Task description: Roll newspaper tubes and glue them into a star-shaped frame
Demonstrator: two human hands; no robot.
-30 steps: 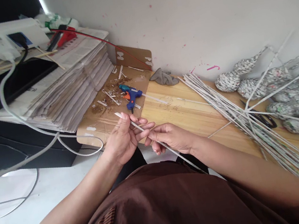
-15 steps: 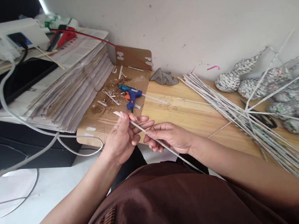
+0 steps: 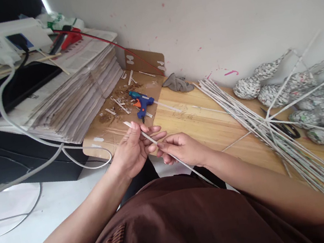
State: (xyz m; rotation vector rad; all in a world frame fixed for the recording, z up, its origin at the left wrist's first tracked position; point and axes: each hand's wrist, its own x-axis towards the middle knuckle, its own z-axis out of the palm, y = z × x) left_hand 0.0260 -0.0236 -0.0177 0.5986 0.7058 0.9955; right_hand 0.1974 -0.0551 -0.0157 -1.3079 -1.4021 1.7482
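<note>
A thin rolled-paper stick [image 3: 195,172] runs slantwise between my hands, over my lap. My left hand [image 3: 132,149] pinches it near its flattened white tip, thumb on top and the other fingers loosely spread. My right hand [image 3: 182,149] grips the same stick lower down, between thumb and curled fingers. Its lower end passes down in front of my dark shirt. Just beyond my left hand, a blue glue gun [image 3: 145,105] with an orange trigger lies on a cardboard sheet [image 3: 114,133].
Paper scraps [image 3: 120,105] litter the cardboard. On the left stand stacked newspapers [image 3: 83,97], a black phone [image 3: 13,88] and a power strip [image 3: 32,31]. Rightward lie many paper sticks [image 3: 235,113], scissors [image 3: 289,131] and woven paper gourd shapes [image 3: 246,87]. A grey cloth [image 3: 177,83] lies near the wall.
My right hand has turned slightly, its fingers curling a little more around the stick. My left hand has stayed nearly still.
</note>
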